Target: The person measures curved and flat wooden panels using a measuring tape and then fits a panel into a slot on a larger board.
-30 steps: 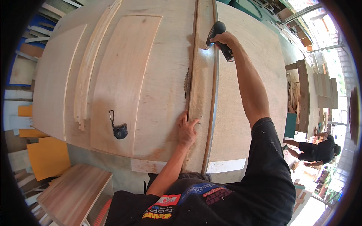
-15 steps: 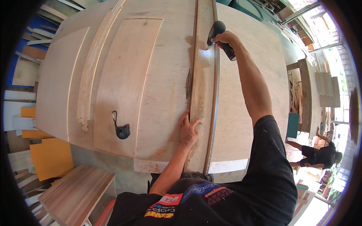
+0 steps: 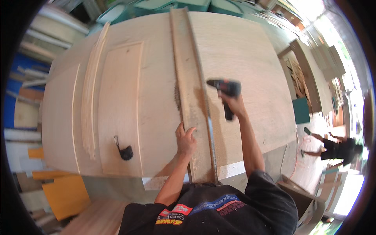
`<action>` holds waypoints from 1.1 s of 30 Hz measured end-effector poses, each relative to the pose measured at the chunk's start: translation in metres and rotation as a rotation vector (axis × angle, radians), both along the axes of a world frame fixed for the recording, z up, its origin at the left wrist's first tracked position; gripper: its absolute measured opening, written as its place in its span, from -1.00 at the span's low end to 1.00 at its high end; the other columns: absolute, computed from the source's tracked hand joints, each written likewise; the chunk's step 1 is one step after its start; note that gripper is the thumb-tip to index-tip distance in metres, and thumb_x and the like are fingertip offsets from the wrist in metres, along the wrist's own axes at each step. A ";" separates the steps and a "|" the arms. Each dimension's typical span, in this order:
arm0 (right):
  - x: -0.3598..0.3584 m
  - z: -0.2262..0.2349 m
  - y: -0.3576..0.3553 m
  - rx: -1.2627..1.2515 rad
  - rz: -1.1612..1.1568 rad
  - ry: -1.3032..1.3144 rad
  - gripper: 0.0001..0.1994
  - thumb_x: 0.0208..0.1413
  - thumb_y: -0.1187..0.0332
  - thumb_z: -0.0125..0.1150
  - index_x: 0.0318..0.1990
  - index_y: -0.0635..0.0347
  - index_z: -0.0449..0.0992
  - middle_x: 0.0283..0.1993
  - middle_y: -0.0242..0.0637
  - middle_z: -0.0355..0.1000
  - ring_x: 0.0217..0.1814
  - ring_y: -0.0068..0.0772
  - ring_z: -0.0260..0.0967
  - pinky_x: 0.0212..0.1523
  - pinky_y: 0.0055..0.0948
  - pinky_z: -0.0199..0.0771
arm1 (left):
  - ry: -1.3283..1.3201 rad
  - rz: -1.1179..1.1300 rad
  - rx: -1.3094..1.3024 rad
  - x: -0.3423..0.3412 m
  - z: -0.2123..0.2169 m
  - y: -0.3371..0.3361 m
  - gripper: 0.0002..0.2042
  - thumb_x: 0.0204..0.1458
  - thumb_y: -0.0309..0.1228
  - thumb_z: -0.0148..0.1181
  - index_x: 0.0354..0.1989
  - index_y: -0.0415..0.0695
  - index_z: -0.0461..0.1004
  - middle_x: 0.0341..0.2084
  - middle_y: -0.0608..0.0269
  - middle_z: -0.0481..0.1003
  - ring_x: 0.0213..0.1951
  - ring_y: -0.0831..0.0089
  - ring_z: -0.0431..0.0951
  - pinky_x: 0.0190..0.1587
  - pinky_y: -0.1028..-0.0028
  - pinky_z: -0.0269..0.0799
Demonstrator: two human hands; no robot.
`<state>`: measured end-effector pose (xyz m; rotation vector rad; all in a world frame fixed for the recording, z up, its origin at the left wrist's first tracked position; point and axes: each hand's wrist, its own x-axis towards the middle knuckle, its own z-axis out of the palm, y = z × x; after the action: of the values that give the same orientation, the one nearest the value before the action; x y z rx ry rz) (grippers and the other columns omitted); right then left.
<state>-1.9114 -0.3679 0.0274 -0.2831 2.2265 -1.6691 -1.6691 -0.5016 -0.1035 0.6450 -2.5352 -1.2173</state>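
A long wooden board [image 3: 192, 78] with raised edges runs from my body to the far side of a wide plywood surface [image 3: 235, 43]. My left hand [image 3: 185, 141] grips its left edge near the close end, thumb on top and fingers at the side. My right hand [image 3: 232, 102] holds a black cordless drill [image 3: 225, 87] by the handle, above the plywood to the right of the board. The drill is smeared by motion and its nose points left, apart from the board. A dark, toothed strip [image 3: 177, 96] shows along the board's left edge, beyond my left hand.
On the left lie a black tape measure [image 3: 126, 152], a plywood panel [image 3: 119, 105] and thin wood strips [image 3: 92, 94]. Green bins [image 3: 152, 6] stand beyond the far edge. A wooden box of offcuts [image 3: 299, 78] and another person [image 3: 338, 150] are at the right.
The drill has come off the far part of the board and moved nearer, to the board's right, its nose now turned left. My left hand stays on the board. The view has shifted.
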 end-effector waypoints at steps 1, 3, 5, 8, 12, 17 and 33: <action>0.026 -0.001 0.034 -0.009 -0.030 -0.040 -0.70 0.07 0.28 0.48 -0.12 0.19 0.54 -0.36 -0.44 0.47 -0.44 -0.59 0.39 -0.42 -0.45 0.49 | -0.026 -0.010 -0.029 0.001 0.003 -0.002 -0.65 -0.09 -0.71 0.20 -0.12 -0.07 0.61 0.37 -0.12 0.11 0.39 -0.12 0.08 0.34 0.10 0.23; 0.076 -0.012 0.113 0.031 -0.165 -0.109 -0.74 0.06 0.26 0.49 -0.21 0.16 0.55 -0.43 -0.47 0.46 -0.46 -0.59 0.39 -0.42 -0.46 0.44 | -0.033 -0.033 0.007 -0.003 0.007 -0.001 -0.66 -0.07 -0.73 0.18 -0.13 -0.08 0.62 0.38 -0.13 0.09 0.39 -0.14 0.08 0.35 0.11 0.22; 0.126 -0.004 0.175 0.122 -0.371 -0.183 -0.77 0.06 0.28 0.48 -0.24 0.15 0.56 -0.46 -0.47 0.45 -0.48 -0.59 0.39 -0.43 -0.49 0.42 | -0.050 -0.033 -0.020 0.001 0.002 0.000 -0.66 -0.03 -0.75 0.14 -0.14 -0.07 0.62 0.40 -0.15 0.06 0.40 -0.12 0.08 0.37 0.13 0.21; 0.188 -0.013 0.262 0.095 -0.596 -0.198 -0.78 0.14 0.27 0.41 -0.18 0.19 0.59 -0.42 -0.43 0.50 -0.46 -0.60 0.41 -0.41 -0.54 0.40 | -0.082 -0.036 0.020 -0.004 -0.004 0.014 -0.66 -0.03 -0.74 0.16 -0.14 -0.06 0.62 0.43 -0.14 0.03 0.41 -0.08 0.09 0.38 0.13 0.20; 0.247 -0.001 0.315 0.001 -0.843 -0.167 -0.60 0.11 0.33 0.44 0.09 0.14 0.51 -0.34 -0.36 0.51 -0.43 -0.56 0.44 -0.42 -0.54 0.44 | -0.097 -0.019 0.020 -0.027 -0.006 0.051 -0.68 -0.05 -0.70 0.22 -0.13 -0.05 0.62 0.45 -0.10 0.00 0.44 -0.06 0.03 0.39 0.14 0.20; 0.268 0.016 0.352 0.001 -0.919 -0.146 -0.69 0.09 0.38 0.44 -0.02 0.17 0.53 -0.39 -0.38 0.49 -0.49 -0.55 0.42 -0.49 -0.54 0.42 | -0.080 -0.021 0.026 -0.053 -0.002 0.099 -0.74 -0.06 -0.67 0.26 -0.17 -0.15 0.56 0.44 -0.20 -0.04 0.46 -0.09 -0.02 0.37 0.17 0.20; 0.134 -0.099 0.277 0.766 -0.498 0.181 -0.16 0.00 0.43 0.33 0.47 -0.27 0.12 0.19 0.12 0.42 0.20 0.22 0.41 0.19 0.05 0.39 | 0.192 0.088 0.048 0.061 -0.007 -0.004 -0.68 0.21 -0.43 0.08 0.11 -0.26 0.44 -0.03 -0.06 0.57 0.05 0.04 0.56 0.12 0.16 0.45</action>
<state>-1.7776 -0.0905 -0.0718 0.3544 3.0438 -0.8528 -1.6077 -0.5053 -0.1106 0.6120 -2.3030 -1.2491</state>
